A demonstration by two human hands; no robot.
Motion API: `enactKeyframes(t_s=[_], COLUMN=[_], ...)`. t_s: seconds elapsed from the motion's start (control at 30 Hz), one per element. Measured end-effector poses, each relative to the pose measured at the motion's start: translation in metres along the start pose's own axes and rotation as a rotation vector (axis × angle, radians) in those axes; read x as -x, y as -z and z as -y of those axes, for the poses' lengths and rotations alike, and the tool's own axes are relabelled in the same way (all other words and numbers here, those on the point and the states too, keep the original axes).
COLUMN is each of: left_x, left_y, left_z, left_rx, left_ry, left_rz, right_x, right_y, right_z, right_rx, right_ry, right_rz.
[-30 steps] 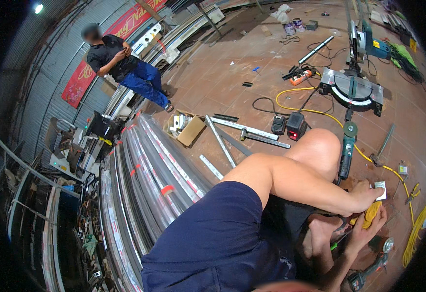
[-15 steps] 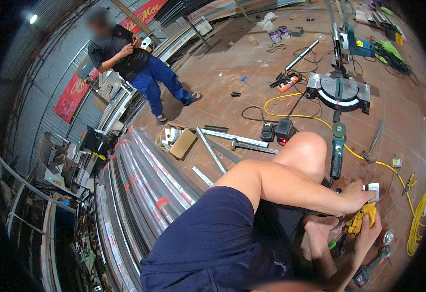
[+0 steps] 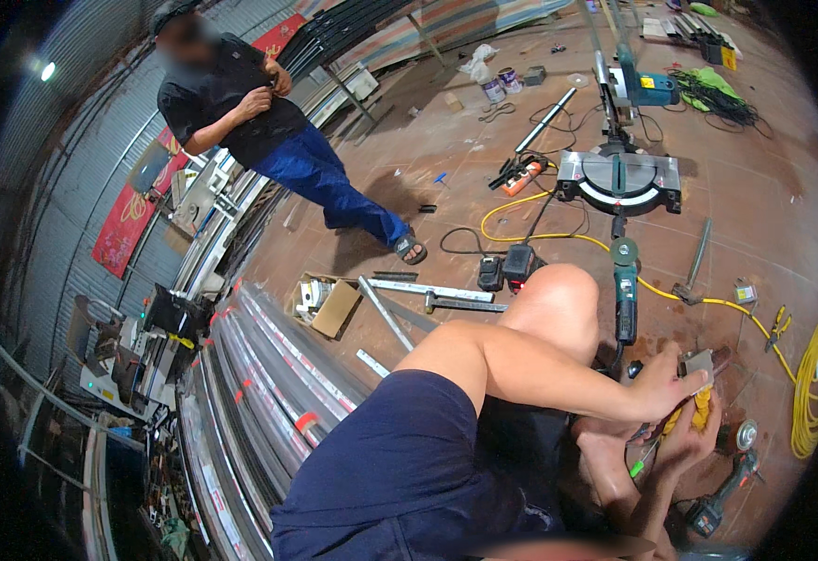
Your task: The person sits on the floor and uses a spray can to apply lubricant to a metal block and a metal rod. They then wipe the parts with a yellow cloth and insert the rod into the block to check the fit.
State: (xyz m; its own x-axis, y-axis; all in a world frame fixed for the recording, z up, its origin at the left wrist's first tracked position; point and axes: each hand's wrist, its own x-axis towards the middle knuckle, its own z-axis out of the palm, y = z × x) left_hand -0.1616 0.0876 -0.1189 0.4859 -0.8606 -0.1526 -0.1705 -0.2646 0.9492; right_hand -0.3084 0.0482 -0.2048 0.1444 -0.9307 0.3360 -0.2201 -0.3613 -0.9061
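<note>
My left hand [image 3: 663,385] comes in from the left, closed on a small grey metal piece [image 3: 699,362] with a flat face. Just below it, my right hand [image 3: 692,435] is closed around a crumpled yellow cloth [image 3: 675,419]. The cloth lies against the underside of the metal piece, and fingers partly cover both. Close to my right hand is a cordless angle grinder [image 3: 725,494] on the floor, beside a round silver disc [image 3: 744,434]. A green-handled tool [image 3: 637,468] lies by my bare foot [image 3: 601,458].
Above my hands lies another angle grinder [image 3: 625,309]. A mitre saw [image 3: 619,178] stands farther off. A yellow cord [image 3: 657,283] runs to a coil [image 3: 813,393] at right. Long wrapped profiles [image 3: 269,402] fill the left, near an open cardboard box [image 3: 336,310]. A person [image 3: 250,112] stands beyond.
My view has shifted, moving the floor items leftward. My hands have drawn closer around the metal piece and cloth, and the piece has tilted. The standing person's feet have moved rightward.
</note>
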Motion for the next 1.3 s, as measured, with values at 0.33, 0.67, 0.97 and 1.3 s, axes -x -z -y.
enactKeyframes(t_s=[0.33, 0.67, 0.97, 1.3], left_x=[-0.015, -0.006, -0.003, -0.016], left_y=[-0.002, 0.024, 0.029, 0.036], left_z=[0.015, -0.015, -0.009, -0.003], left_rx=[0.077, 0.249, -0.100, 0.225], left_ry=[0.283, 0.197, -0.031, 0.322], left_rz=[-0.031, 0.274, 0.198, 0.266], right_x=[0.013, -0.019, -0.006, -0.010], right_y=[-0.014, 0.011, 0.005, 0.019], right_z=[0.012, -0.001, 0.027, 0.044], right_rx=[0.224, -0.546, -0.511, -0.052], right_ry=[0.242, -0.061, -0.174, 0.319], right_rz=[0.045, 0.091, 0.101, 0.035])
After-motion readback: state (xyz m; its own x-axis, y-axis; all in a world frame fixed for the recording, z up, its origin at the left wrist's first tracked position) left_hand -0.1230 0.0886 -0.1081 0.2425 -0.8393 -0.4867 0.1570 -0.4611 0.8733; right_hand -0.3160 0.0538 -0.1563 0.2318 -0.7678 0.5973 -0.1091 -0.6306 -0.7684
